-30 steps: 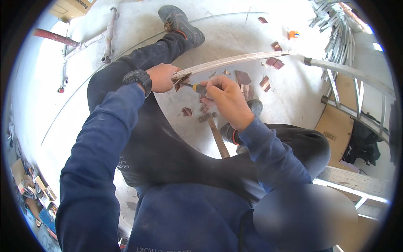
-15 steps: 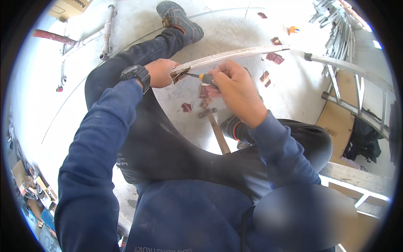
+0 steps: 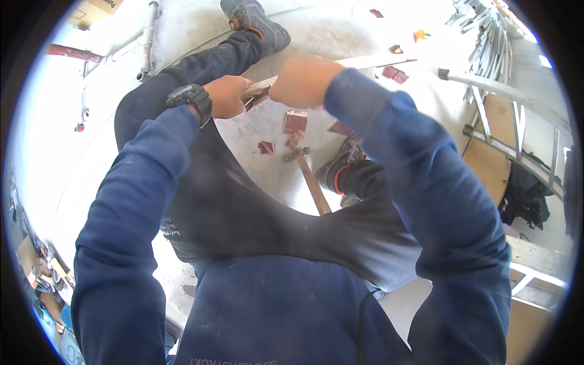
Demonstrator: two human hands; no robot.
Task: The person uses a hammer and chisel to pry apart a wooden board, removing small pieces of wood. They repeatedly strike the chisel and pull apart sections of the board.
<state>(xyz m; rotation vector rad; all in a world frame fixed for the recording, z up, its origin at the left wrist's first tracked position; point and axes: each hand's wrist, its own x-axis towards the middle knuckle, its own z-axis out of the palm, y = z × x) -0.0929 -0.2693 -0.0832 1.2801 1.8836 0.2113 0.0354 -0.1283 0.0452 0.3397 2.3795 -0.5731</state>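
Note:
My left hand (image 3: 228, 96), with a black watch at its wrist, is closed around the near end of a long, pale wooden strip (image 3: 380, 61). The strip's edge looks splintered and dark beside those fingers. My right hand (image 3: 307, 82) is curled and blurred across the strip, just right of the left hand. Its back and wrist cover what the fingers hold; no tool shows there now. Below, a hammer (image 3: 312, 184) with a wooden handle leans between my legs, its head on the concrete floor.
Several broken reddish-brown pieces (image 3: 295, 121) lie on the floor (image 3: 331, 36). An orange item (image 3: 421, 35) sits farther off. On the right are a ladder (image 3: 517, 152), cardboard (image 3: 496, 128) and a pile of metal profiles (image 3: 490, 48). Pipes (image 3: 148, 42) stand at the upper left.
My right hand has moved up and left onto the strip, its elbow swinging outward. The yellow-and-grey-handled tool seen in it earlier is now out of sight. My left hand keeps its grip.

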